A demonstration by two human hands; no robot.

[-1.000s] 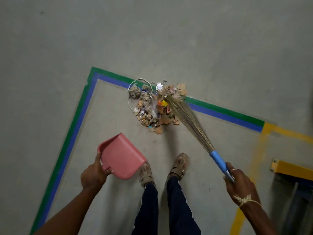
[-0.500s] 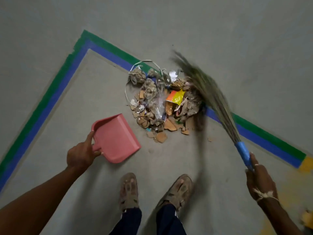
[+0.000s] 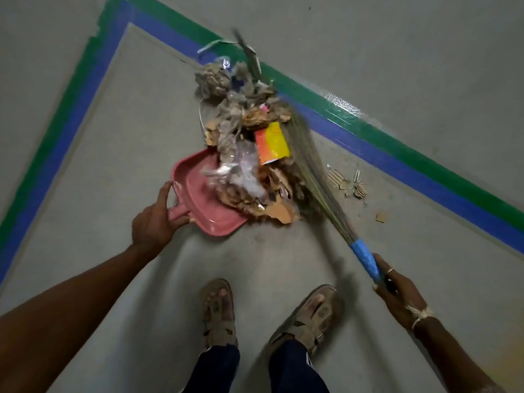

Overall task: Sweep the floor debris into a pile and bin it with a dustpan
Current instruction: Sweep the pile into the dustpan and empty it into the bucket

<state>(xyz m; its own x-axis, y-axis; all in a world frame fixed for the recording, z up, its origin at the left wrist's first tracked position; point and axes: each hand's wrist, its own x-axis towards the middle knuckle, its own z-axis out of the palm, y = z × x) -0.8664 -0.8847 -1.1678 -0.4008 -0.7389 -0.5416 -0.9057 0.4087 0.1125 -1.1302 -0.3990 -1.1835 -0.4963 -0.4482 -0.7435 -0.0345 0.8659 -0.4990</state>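
Note:
A pink dustpan lies flat on the grey floor, its mouth facing right into the debris pile. My left hand grips the dustpan's short handle. The pile is a blurred heap of cardboard scraps, dusty fluff, clear plastic and an orange-yellow wrapper; part of it lies inside the pan. My right hand holds the blue handle of the grass broom, whose bristles press against the pile's right side.
Green and blue floor tape runs diagonally behind the pile and turns down the left side. A few cardboard bits lie loose right of the broom. My two sandalled feet stand just below the dustpan.
The dustpan has slid right to meet the pile, and the broom has swept the debris left and down into it. A few scraps stayed behind on the right. The camera moved closer.

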